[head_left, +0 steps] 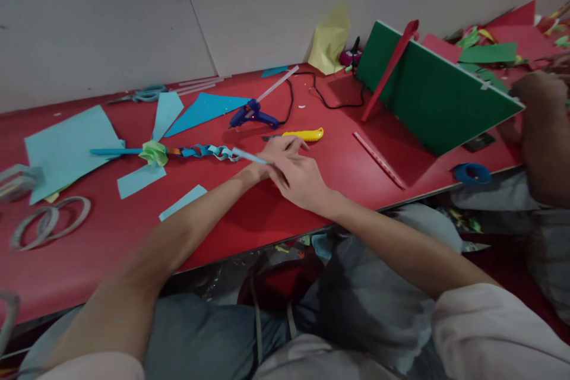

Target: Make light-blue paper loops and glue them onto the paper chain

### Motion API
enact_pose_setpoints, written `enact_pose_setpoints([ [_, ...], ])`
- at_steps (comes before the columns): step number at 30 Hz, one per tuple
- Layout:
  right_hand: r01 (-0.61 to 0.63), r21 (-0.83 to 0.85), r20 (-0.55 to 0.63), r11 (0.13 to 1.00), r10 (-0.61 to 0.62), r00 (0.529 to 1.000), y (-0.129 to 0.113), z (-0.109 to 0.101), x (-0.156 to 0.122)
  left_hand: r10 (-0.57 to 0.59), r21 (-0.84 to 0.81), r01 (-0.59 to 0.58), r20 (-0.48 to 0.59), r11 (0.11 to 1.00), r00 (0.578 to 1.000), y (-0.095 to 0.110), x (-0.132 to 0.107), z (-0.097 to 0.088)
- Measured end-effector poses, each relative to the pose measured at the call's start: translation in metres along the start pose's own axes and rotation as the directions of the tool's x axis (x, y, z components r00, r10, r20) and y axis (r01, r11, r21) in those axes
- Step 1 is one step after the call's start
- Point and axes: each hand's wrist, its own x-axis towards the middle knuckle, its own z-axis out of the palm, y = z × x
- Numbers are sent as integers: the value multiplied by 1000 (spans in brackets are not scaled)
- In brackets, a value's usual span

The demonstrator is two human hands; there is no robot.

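Nearest the worktop's (267, 228) front edge, the right hand (303, 181) pinches a strip (252, 156) at the end of a paper chain (200, 151) stretching toward the left edge, the left hand (284, 145) beyond has a grip too hidden to judge, and a cutter (309, 135), then a glue gun (253, 114), lie toward the back edge.

The right hand (303, 181) partly covers the left hand (281, 145); the picture's edge cuts off a blurred translucent object (18, 184).

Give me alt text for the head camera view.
A right hand overlaps the left hand above a red table, at the end of a pale blue paper strip. Beyond lie a blue glue gun and yellow cutter; leftward, a paper chain.
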Motion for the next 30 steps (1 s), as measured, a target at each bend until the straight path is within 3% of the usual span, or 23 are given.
enact_pose_setpoints([
  [4, 319, -160, 72, 934, -311, 948, -15, 9, -6, 49, 19, -52, 153, 998, 987, 17, 16, 19],
  [6, 472, -208, 122, 857, -456, 882, -18, 11, -8, 85, 15, -89, 169, 996, 982, 20, 22, 27],
  [8, 544, -271, 148, 794, -524, 839, -14, 10, -8, 114, -18, -112, 159, 993, 981, 20, 26, 31],
  [11, 517, -384, 81, 765, -530, 844, -2, 11, -7, 138, -65, -128, 169, 990, 976, 15, 27, 27],
  [15, 638, -381, 20, 669, -684, 729, 5, 18, -4, 129, -81, -117, 165, 990, 978, 12, 22, 18],
  [19, 629, -364, -15, 686, -680, 733, 1, 24, -4, 86, -107, -71, 145, 992, 986, 15, 19, 16],
  [22, 665, -349, -67, 660, -725, 685, -3, 26, -5, 47, -137, -29, 136, 990, 990, 17, 20, 19],
  [30, 645, -319, 20, 694, -676, 737, -1, 19, -3, -7, -163, 30, 141, 986, 990, 20, 23, 19],
])
